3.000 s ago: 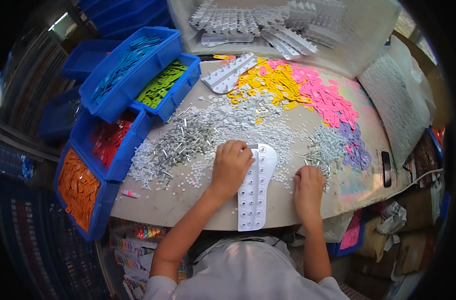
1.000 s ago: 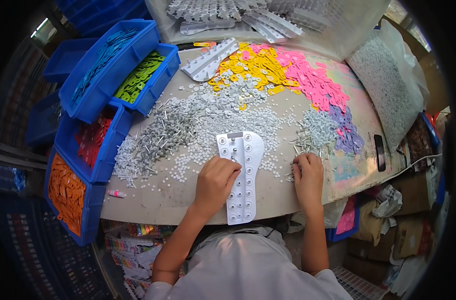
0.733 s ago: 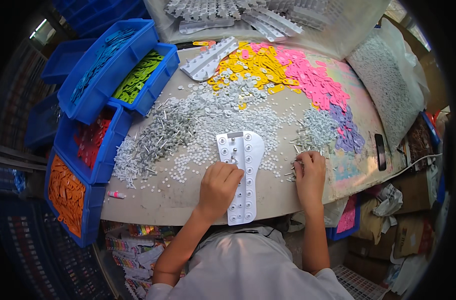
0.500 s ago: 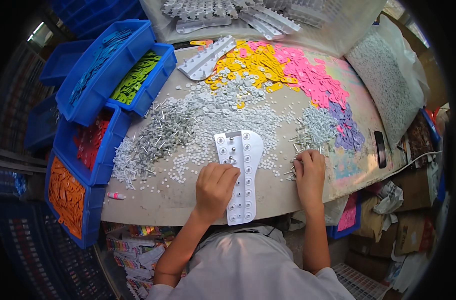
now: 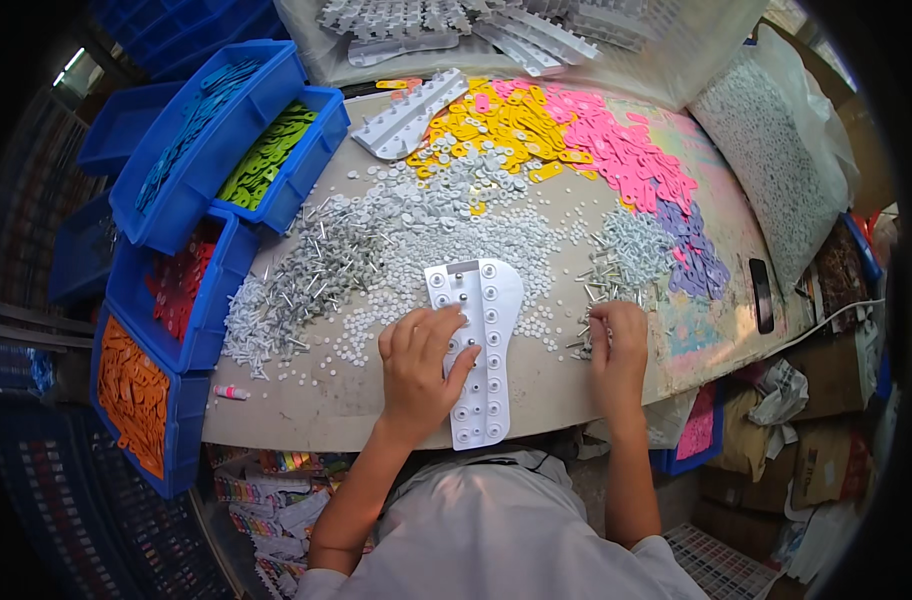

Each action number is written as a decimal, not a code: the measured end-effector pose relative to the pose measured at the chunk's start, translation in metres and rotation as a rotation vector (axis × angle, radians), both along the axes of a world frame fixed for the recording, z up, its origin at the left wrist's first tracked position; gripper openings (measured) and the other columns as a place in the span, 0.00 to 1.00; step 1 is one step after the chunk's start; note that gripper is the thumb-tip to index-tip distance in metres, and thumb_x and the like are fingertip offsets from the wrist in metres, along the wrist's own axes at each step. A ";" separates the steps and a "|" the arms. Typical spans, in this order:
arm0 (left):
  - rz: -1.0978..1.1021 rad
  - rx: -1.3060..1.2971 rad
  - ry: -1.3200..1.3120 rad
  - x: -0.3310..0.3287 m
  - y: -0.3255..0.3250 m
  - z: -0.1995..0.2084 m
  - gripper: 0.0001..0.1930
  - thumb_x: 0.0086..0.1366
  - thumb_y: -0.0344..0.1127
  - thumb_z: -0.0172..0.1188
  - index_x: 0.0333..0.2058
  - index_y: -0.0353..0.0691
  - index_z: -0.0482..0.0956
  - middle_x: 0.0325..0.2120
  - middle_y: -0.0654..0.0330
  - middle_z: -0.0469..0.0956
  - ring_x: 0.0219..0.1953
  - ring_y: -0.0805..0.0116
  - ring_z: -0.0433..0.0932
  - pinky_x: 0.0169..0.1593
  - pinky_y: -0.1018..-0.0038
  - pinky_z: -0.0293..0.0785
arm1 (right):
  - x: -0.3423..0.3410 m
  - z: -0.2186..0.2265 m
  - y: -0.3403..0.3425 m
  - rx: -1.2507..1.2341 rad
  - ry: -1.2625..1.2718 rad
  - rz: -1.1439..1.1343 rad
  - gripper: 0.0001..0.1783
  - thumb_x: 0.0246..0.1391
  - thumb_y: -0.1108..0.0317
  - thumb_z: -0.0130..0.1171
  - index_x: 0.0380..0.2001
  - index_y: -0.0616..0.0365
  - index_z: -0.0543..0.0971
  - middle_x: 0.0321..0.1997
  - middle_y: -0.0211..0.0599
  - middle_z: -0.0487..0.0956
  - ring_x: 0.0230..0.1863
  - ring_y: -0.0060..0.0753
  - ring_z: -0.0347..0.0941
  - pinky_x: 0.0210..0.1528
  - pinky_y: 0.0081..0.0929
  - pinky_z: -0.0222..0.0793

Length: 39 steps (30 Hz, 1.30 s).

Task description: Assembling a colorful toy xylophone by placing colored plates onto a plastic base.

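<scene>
A white plastic plate [image 5: 481,350] with rows of round holes lies at the table's front edge. My left hand [image 5: 421,365] rests on its left side, fingers spread over the holes. My right hand [image 5: 616,345] is to the right of the plate, its fingers curled down into a small heap of metal pins [image 5: 621,260]; what it pinches is hidden. Small white round pieces [image 5: 446,240] are scattered all around the plate.
A pile of white pins [image 5: 296,290] lies left of the plate. Yellow tags [image 5: 506,120], pink tags [image 5: 626,160] and purple tags [image 5: 691,245] lie farther back. Blue bins [image 5: 211,140] with coloured parts line the left side. A black phone [image 5: 762,295] is at the right.
My left hand has slid down the plate toward the front edge. My right hand has stayed at the pin heap with small finger movements.
</scene>
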<state>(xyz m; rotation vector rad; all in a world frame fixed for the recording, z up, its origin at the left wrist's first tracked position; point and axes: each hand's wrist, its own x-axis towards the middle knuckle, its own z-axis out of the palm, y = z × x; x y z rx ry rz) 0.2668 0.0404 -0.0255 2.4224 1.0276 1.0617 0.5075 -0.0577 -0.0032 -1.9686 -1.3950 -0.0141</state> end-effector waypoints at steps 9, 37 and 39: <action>-0.060 -0.142 -0.041 -0.012 -0.002 0.016 0.28 0.61 0.33 0.70 0.59 0.37 0.73 0.49 0.59 0.85 0.58 0.57 0.74 0.65 0.60 0.55 | -0.062 0.003 0.005 0.071 0.313 0.193 0.13 0.55 0.80 0.67 0.44 0.61 0.80 0.38 0.37 0.82 0.37 0.32 0.79 0.41 0.27 0.72; 0.512 -0.134 0.143 -0.141 0.024 -0.002 0.04 0.67 0.28 0.62 0.40 0.39 0.80 0.42 0.54 0.75 0.49 0.53 0.74 0.56 0.60 0.68 | -0.086 -0.006 0.015 -0.061 0.310 0.376 0.11 0.52 0.80 0.67 0.39 0.60 0.80 0.37 0.42 0.80 0.39 0.46 0.75 0.42 0.40 0.71; 0.454 -0.263 0.020 -0.128 0.016 0.008 0.05 0.67 0.27 0.62 0.41 0.38 0.80 0.42 0.53 0.75 0.48 0.53 0.75 0.54 0.62 0.71 | -0.086 -0.006 0.017 -0.093 0.299 0.395 0.10 0.51 0.80 0.68 0.37 0.59 0.80 0.37 0.40 0.80 0.39 0.46 0.74 0.43 0.40 0.71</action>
